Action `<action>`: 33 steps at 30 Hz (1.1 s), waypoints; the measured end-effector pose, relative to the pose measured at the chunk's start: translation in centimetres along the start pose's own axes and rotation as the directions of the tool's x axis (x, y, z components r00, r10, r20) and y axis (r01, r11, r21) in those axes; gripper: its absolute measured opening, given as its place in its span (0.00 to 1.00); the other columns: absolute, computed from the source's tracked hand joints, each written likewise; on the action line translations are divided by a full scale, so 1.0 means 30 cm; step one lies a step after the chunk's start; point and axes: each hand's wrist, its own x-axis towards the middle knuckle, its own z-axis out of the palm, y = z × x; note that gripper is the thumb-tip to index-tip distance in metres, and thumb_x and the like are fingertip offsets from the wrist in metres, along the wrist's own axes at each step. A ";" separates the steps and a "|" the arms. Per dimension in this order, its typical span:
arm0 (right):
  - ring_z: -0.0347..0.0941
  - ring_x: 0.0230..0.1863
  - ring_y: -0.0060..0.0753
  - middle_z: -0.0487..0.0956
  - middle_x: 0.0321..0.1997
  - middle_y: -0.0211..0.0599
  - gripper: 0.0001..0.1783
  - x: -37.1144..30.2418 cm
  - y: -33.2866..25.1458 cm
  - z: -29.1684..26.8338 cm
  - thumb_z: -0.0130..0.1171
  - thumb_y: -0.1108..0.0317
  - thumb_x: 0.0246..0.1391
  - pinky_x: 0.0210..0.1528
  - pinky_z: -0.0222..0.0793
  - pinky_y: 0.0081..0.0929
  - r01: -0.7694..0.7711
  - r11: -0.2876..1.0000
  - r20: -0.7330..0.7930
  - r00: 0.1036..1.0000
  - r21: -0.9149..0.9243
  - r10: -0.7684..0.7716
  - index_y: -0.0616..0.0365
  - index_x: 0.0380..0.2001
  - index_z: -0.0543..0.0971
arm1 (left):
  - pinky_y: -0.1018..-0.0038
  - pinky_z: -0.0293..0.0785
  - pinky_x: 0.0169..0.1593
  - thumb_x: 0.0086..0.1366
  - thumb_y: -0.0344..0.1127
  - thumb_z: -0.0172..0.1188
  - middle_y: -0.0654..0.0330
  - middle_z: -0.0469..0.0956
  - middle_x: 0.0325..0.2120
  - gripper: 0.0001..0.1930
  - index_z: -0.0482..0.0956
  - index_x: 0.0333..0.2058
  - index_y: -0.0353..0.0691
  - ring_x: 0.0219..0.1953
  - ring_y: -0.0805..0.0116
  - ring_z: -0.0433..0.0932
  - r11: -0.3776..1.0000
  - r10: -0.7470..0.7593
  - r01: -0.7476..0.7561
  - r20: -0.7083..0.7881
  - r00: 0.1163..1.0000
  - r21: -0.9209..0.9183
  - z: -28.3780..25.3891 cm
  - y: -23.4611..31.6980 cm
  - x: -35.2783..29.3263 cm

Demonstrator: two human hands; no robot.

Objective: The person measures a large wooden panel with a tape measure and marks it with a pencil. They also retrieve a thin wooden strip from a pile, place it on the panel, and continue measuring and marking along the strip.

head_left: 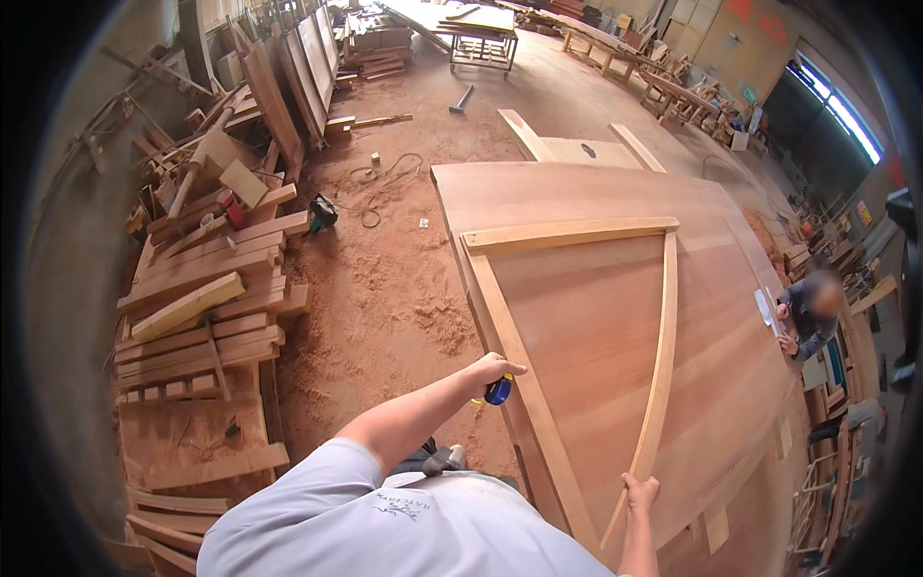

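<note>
A large reddish-brown wooden panel [596, 317] lies before me, raised above the floor. On it rest long pale wooden strips: one on the left [524, 361], one across the far end [577, 233], and one on the right [665, 337]. My left hand [492, 373] is closed round a blue tape measure [499, 389] at the panel's left edge, its fingers reaching the left strip. Nearer to me, my right hand [640, 491] is closed round the right strip close to its near end. The left and right strips come close together at their near ends.
Stacked lumber [207, 317] fills the left side, with boards [288, 87] leaning behind it. Sawdust covers the floor [385, 288], where a cable [370, 207] and a hammer-like tool [461, 99] lie. At the panel's right edge a person [812, 313] leans over papers [766, 310].
</note>
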 end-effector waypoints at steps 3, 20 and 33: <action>0.78 0.26 0.29 0.82 0.26 0.40 0.16 0.076 -0.099 0.135 0.73 0.73 0.35 0.29 0.74 0.30 -0.019 0.999 0.015 1.000 -0.044 0.019 0.69 0.29 0.81 | 0.71 0.68 0.21 0.59 0.43 0.72 0.67 0.68 0.20 0.20 0.78 0.35 0.29 0.19 0.75 0.68 0.999 0.029 -0.028 0.040 0.999 -0.015 -0.136 0.112 0.107; 0.81 0.34 0.39 0.83 0.33 0.49 0.20 0.413 -0.730 0.859 0.71 0.67 0.36 0.37 0.76 0.37 0.024 0.980 -0.040 0.999 -0.195 -0.032 0.69 0.33 0.79 | 0.74 0.76 0.39 0.62 0.36 0.66 0.53 0.85 0.37 0.17 0.83 0.44 0.28 0.34 0.69 0.82 0.983 0.174 -0.180 0.166 0.971 0.022 -0.940 0.673 0.664; 0.81 0.45 0.59 0.82 0.40 0.65 0.33 0.589 -0.721 1.141 0.73 0.54 0.44 0.48 0.76 0.43 0.059 0.921 -0.087 0.991 -0.386 -0.100 0.77 0.42 0.77 | 0.74 0.78 0.38 0.59 0.34 0.68 0.55 0.85 0.31 0.13 0.85 0.38 0.30 0.33 0.70 0.83 0.806 0.484 -0.318 -0.248 0.839 0.499 -1.597 1.243 0.989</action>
